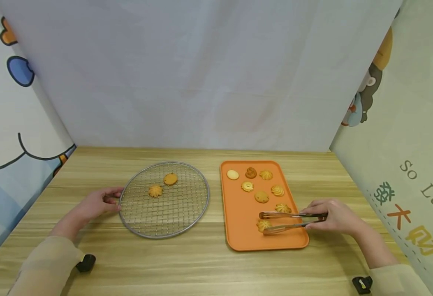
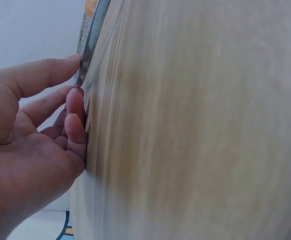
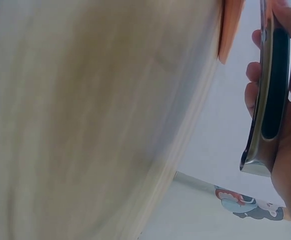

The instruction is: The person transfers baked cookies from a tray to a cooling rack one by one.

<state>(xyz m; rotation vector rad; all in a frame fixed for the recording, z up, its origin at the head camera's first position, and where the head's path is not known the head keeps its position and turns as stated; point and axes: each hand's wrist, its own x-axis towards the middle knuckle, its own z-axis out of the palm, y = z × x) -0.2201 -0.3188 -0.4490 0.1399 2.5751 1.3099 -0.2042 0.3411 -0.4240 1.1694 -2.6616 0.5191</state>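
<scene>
1. Head view shows my right hand gripping the tongs by their handle, fingers curled round it, over the near end of the tray.
2. The tong tips sit apart around the nearest cookie, which lies on the tray near its front edge. I cannot tell whether the tips touch it yet.
3. My left hand rests at the left rim of the rack. In the left wrist view my fingertips touch the rim with relaxed fingers; they press rather than clamp.
4. To do this well, I judge I should squeeze gently. These cookies look brittle and ridged, so a hard pinch could crack one.
5. I want the tips on opposite sides of the cookie, low against the tray, so it does not slide away or tip out.
6. Another cookie lies just beyond the upper tong arm. I should keep that arm from nudging it as I close.
7. Lifting straight up before moving sideways looks safest, since the tray's raised edge lies between the cookie and the rack.
8. Two cookies lie on the far half of the rack; the near half offers bare mesh.
9. Right wrist view shows only the tong handle in my palm and a corner of the tray; the tips are out of frame there.
</scene>
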